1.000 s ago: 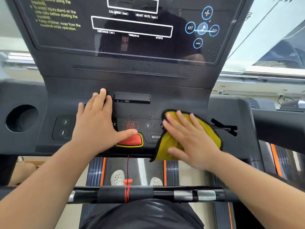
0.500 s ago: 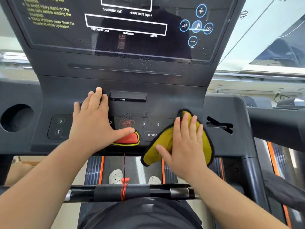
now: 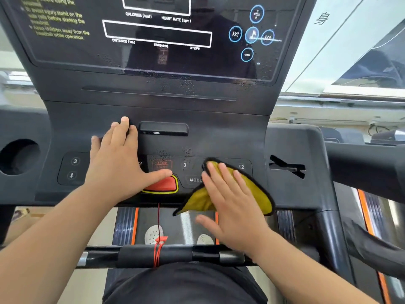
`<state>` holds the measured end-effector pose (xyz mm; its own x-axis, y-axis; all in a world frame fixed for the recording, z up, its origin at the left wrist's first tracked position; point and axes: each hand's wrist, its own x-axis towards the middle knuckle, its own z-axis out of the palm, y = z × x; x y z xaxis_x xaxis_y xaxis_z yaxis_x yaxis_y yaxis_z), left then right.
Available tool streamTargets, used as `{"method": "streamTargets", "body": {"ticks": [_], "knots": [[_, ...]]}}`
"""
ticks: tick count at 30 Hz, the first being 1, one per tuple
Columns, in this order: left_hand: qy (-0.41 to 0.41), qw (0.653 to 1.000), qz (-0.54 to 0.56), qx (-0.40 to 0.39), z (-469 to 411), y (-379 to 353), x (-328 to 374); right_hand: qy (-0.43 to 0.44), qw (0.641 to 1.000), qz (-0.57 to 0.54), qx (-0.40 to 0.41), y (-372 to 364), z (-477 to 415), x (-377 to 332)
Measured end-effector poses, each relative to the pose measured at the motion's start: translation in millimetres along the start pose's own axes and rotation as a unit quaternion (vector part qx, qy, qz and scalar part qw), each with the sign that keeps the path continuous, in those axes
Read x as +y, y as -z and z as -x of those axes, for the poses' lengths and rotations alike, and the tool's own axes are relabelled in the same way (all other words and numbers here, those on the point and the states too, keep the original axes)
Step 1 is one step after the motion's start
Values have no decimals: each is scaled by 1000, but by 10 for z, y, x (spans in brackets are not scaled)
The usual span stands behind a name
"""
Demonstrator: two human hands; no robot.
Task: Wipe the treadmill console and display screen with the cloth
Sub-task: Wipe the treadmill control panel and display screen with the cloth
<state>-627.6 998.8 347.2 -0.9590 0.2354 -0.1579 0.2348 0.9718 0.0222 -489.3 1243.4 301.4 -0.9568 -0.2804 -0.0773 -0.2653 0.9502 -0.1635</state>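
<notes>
Now | right hand flat, pressing cloth on console | left hand flat on console

Bright daylight, mostly from the windows upper right, blown out there. Glossy display screen mirrors a dark silhouette; its printed text is soft. Matte console evenly lit, only faint shadows. The right hand and cloth are motion-blurred. Wide-angle bending at frame edges, corners smeared.
</notes>
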Motion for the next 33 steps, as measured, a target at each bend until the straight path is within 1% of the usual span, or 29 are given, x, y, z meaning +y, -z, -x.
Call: {"method": "streamTargets", "body": {"ticks": [3,5,8,10,12,14,16,18,20,22,25,26,27,30,31,33], "knots": [[7,1000,10,0,1,14,25,-87,995,-19,35,38,64,301],[14,1000,13,-2,1,39,44,-141,989,-17,31,114,-19,423],[24,1000,12,-7,2,72,60,-171,985,17,20,194,-240,360],[28,999,13,-6,11,79,76,-146,989,18,8,186,-354,183],[35,999,24,-11,18,86,100,-81,996,17,-11,111,-338,-32],[41,999,29,-15,31,88,129,-19,999,4,-26,16,-178,-176],[48,998,32,-15,39,87,150,16,1000,0,-20,-66,53,-170],[55,997,43,-16,41,89,160,7,1000,7,-6,-94,221,-28],[59,997,54,-13,44,78,163,-44,999,9,6,-46,249,171],[57,997,59,-6,50,63,167,-108,994,9,-2,43,171,335],[49,997,60,-4,53,59,147,-172,985,-1,-12,138,-12,317],[44,997,57,-2,52,57,126,-171,985,1,-10,147,-62,230],[37,998,53,1,50,50,101,-152,988,2,-11,148,-95,114],[7,999,37,19,41,26,-1,-50,998,-14,-28,54,-77,-238],[-3,999,36,19,33,24,-41,-32,999,-25,-27,22,-37,-307],[-26,999,43,14,24,23,-143,-24,999,-22,-21,-35,75,-317]]}}
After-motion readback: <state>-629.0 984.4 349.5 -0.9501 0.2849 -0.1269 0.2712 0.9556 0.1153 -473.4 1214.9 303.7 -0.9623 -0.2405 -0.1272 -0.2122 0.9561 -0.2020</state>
